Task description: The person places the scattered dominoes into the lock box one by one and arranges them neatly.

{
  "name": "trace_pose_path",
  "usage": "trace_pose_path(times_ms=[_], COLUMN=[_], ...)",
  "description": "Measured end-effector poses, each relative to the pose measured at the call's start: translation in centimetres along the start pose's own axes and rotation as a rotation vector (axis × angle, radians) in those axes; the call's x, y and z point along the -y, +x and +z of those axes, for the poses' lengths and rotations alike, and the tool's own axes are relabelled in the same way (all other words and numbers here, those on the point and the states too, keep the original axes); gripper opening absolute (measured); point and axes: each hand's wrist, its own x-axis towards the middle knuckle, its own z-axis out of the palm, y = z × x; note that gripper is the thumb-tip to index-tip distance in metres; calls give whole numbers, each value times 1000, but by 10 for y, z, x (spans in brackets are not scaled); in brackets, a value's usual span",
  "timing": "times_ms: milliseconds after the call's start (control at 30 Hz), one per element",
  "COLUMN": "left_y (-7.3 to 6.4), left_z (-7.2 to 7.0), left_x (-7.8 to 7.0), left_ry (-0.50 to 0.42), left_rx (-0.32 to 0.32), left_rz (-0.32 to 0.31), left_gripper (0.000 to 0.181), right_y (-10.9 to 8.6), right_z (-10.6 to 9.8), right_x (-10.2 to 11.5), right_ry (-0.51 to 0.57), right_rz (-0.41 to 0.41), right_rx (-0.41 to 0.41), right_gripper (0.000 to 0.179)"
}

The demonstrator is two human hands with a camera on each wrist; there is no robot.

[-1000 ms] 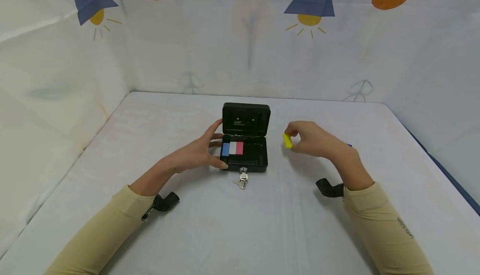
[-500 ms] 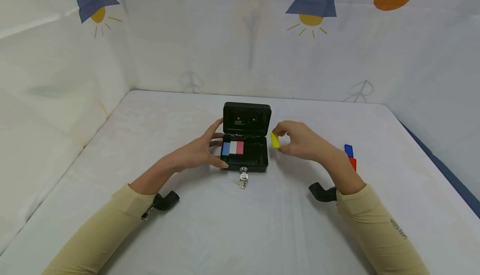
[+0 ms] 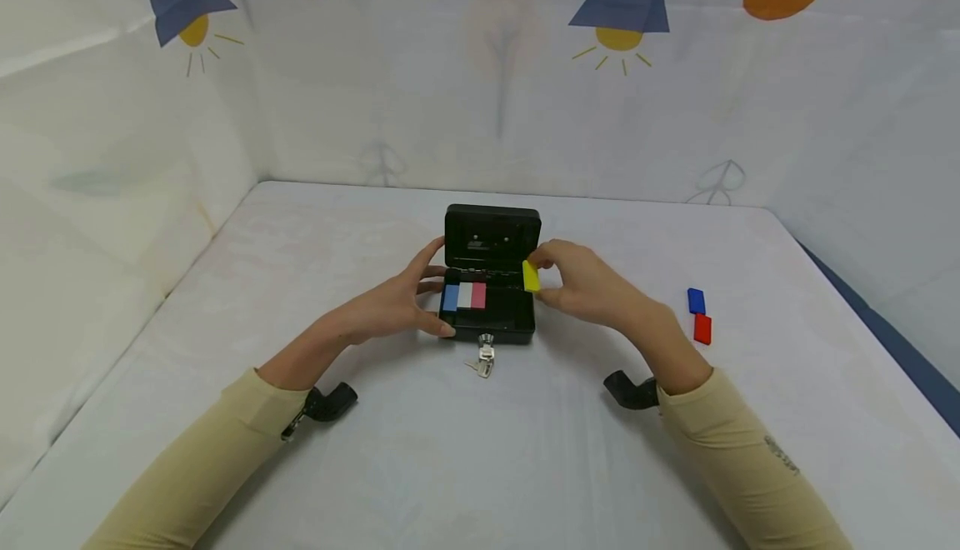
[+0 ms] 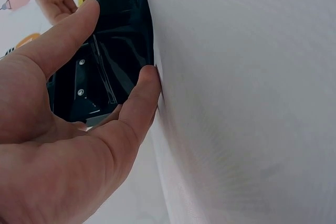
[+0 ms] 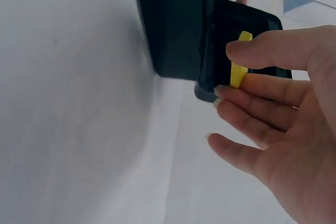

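Note:
In the head view a black cash box (image 3: 512, 313) stands with its lid (image 3: 491, 233) raised. Blue, white and pink blocks (image 3: 464, 295) lie side by side in its left half. My left hand (image 3: 386, 308) holds the box by its left side, thumb at the front corner, other fingers spread toward the back. Pinched between thumb and fingers of my right hand (image 3: 585, 282) is a small flat yellow block (image 3: 531, 276), over the box's right edge near the hinge. The right wrist view shows the yellow block (image 5: 240, 66) upright in the fingertips, overlapping the box.
A set of keys (image 3: 485, 367) hangs from the lock at the box's front. On the table to the right lie a blue block (image 3: 696, 301) and a red block (image 3: 702, 329), end to end. White cloth walls stand behind and at the sides.
My right hand has moved left with the yellow block, from beside the box to over its right edge. The blue and red blocks have come into sight. The left hand has stayed put.

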Motion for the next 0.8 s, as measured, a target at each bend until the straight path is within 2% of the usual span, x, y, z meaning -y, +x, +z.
trace_pose_path(times_ms=[167, 433, 800], left_y=[1, 2, 1], left_z=[0, 1, 1], left_x=[0, -3, -6], left_ry=[3, 2, -7], left_rx=[-8, -5, -2], left_rz=[-4, -9, -14], left_gripper=[127, 126, 126], right_y=[4, 7, 11], right_z=[6, 12, 25], right_x=[8, 18, 24], right_ry=[-18, -87, -237], right_rz=[-40, -13, -118], right_rx=[6, 29, 30], right_gripper=[40, 44, 42])
